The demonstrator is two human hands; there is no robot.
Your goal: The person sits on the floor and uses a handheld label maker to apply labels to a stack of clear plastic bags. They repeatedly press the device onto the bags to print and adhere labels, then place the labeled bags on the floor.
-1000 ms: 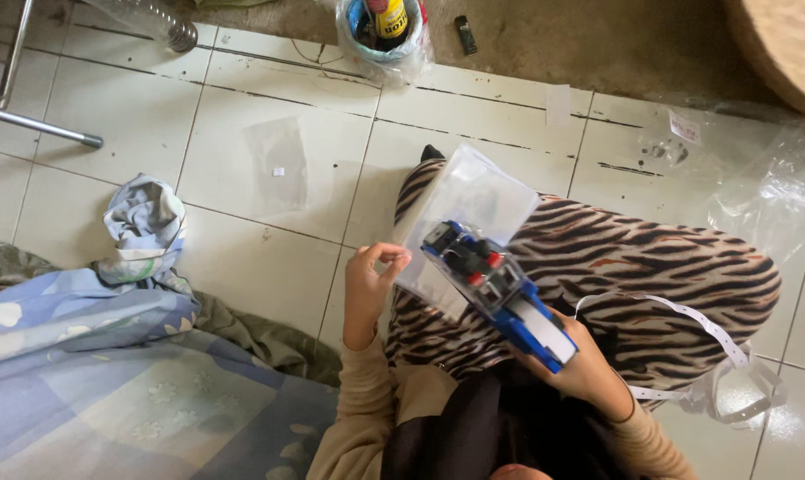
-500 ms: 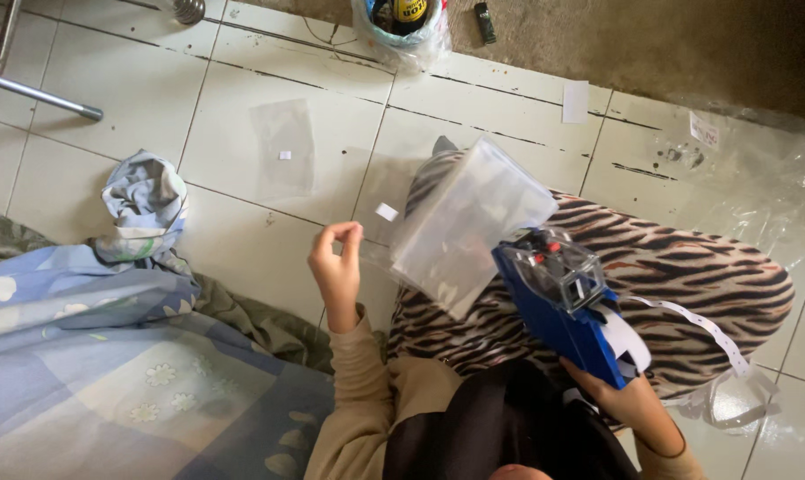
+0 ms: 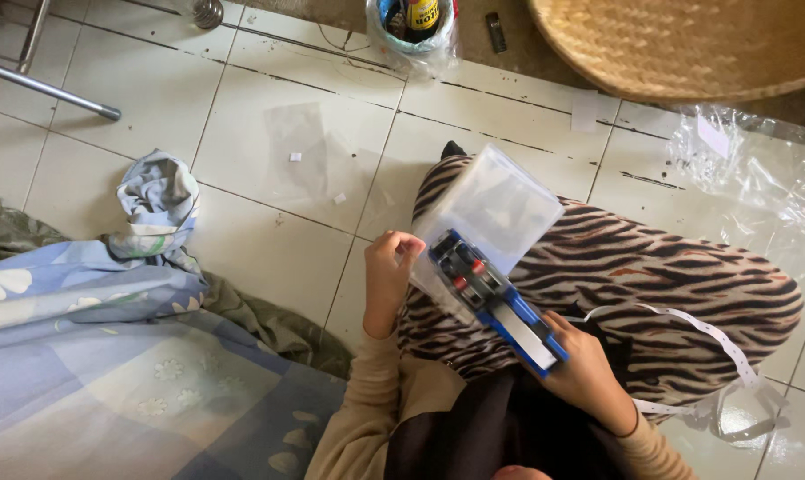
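While the left hand [image 3: 390,267] pinches the edge of a clear plastic bag [image 3: 491,213] steady on the zebra-striped lap [image 3: 651,276], the right hand [image 3: 589,378] grips a blue label gun [image 3: 496,298] pressed to it.

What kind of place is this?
Probably a home floor used for hand packing: white floor tiles, a floral blanket, a woven basket, and a label gun over a clear bag.
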